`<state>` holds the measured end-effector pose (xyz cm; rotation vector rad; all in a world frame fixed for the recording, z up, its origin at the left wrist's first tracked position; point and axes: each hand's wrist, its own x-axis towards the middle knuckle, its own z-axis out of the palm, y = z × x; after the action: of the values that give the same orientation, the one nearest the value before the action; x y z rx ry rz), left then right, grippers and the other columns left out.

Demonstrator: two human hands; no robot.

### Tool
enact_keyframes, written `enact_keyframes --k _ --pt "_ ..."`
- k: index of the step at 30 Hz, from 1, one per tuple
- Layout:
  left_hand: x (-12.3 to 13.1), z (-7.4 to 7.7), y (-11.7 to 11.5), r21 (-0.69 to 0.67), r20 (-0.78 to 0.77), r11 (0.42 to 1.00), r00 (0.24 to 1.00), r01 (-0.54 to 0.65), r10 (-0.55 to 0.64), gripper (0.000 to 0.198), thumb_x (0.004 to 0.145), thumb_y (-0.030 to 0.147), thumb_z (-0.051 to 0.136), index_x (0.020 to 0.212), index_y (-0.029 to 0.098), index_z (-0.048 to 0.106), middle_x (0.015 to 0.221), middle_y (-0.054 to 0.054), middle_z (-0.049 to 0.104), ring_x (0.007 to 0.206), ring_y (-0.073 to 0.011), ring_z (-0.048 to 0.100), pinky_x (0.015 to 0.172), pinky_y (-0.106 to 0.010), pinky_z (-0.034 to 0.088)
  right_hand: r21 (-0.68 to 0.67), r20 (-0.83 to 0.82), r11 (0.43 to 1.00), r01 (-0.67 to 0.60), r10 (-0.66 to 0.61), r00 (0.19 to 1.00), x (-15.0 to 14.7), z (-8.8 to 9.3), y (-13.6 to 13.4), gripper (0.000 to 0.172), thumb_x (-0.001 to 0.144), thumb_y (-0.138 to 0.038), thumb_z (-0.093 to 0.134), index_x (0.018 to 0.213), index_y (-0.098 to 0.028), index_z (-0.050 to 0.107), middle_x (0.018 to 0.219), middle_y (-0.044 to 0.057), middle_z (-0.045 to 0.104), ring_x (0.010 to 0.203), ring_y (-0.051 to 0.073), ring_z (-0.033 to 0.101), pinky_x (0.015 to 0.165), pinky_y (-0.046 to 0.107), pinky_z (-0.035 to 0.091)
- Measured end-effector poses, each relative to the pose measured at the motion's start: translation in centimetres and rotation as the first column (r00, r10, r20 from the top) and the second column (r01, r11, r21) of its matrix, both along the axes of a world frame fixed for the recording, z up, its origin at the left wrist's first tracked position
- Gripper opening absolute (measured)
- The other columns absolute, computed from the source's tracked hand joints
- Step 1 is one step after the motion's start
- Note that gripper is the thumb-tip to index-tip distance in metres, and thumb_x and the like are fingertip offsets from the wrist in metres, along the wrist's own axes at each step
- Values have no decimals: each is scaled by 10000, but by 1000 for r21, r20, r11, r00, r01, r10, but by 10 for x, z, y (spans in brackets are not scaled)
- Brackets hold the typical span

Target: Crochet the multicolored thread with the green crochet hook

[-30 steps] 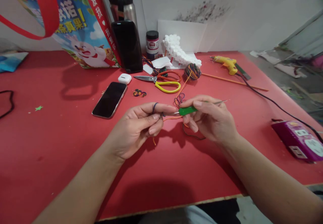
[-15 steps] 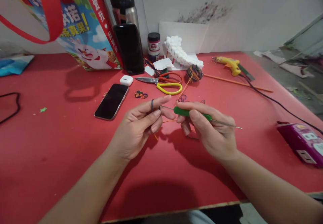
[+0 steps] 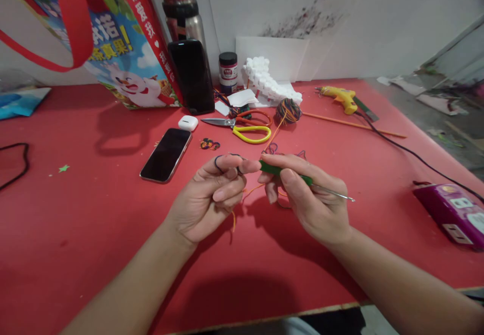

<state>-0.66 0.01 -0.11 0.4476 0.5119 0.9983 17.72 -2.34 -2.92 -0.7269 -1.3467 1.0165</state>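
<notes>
My left hand (image 3: 212, 194) is closed in a pinch on yarn (image 3: 218, 163), a dark strand of it looped round the index finger. An orange tail of the yarn hangs below that hand. In my right hand (image 3: 313, 194) is a crochet hook with a green handle (image 3: 271, 168), held like a pen. Its bare metal end points right, past the hand; the working end is hidden behind the left fingertips. A multicoloured yarn ball (image 3: 288, 111) lies beyond the hands, and a strand runs from it down to them. Loose loops (image 3: 272, 148) lie just behind the right fingers.
Scissors (image 3: 251, 133) and a small crocheted piece (image 3: 209, 144) lie beyond my hands. To the left are a phone (image 3: 166, 154) and a white earbud case (image 3: 188, 123). A glue gun (image 3: 340, 98) with its cord and a purple power strip (image 3: 451, 214) are on the right.
The left index finger has bent down, its tip now meeting the hook's green handle and covering the metal shaft that showed before. The right hand has shifted slightly left, still holding the hook.
</notes>
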Motion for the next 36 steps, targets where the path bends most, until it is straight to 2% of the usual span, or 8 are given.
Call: enact_keyframes --k 8,15,22,27,31,36 --pt "-2 -1 -1 -60 87 996 994 71 -66 248 739 -36 784 593 161 746 866 -95 824 425 24 303 414 -83 283 -146 -168 981 -124 98 981 0 0 2 234 1042 -304 667 1225 -297 812 941 48 811 665 153 699 665 343 617" --pt "2 1 -1 -74 130 992 988 97 -87 275 716 -63 765 677 205 813 828 -48 818 411 37 218 388 -79 209 -234 -285 937 -259 189 940 1 4 6 223 1006 -355 724 1193 -281 819 933 48 813 665 142 706 647 314 603" --pt "-1 3 -2 -59 122 994 989 88 -80 338 722 -85 704 681 229 820 867 -53 822 414 26 187 387 -92 205 -288 -342 915 -283 178 923 3 6 10 217 916 -410 819 1081 -271 843 884 53 812 627 148 678 614 323 602" --pt "-3 4 -2 -54 130 994 987 100 -92 340 728 -84 672 700 219 823 898 -77 821 411 35 195 385 -92 190 -280 -373 907 -316 200 906 8 5 15 186 935 -390 790 1066 -274 854 838 42 794 595 127 639 582 289 570" --pt "-4 4 -2 -60 111 993 990 98 -91 329 760 -75 646 738 208 813 900 -85 816 409 24 191 375 -111 174 -301 -319 916 -265 165 933 14 10 17 178 894 -414 820 984 -266 859 797 49 793 554 136 609 547 305 555" --pt "-6 4 -2 -56 119 987 982 152 -144 249 771 -42 707 805 181 812 876 -93 814 407 27 187 377 -114 187 -233 -230 948 -218 164 959 21 19 20 138 864 -373 842 904 -244 865 760 60 761 577 152 606 510 295 520"
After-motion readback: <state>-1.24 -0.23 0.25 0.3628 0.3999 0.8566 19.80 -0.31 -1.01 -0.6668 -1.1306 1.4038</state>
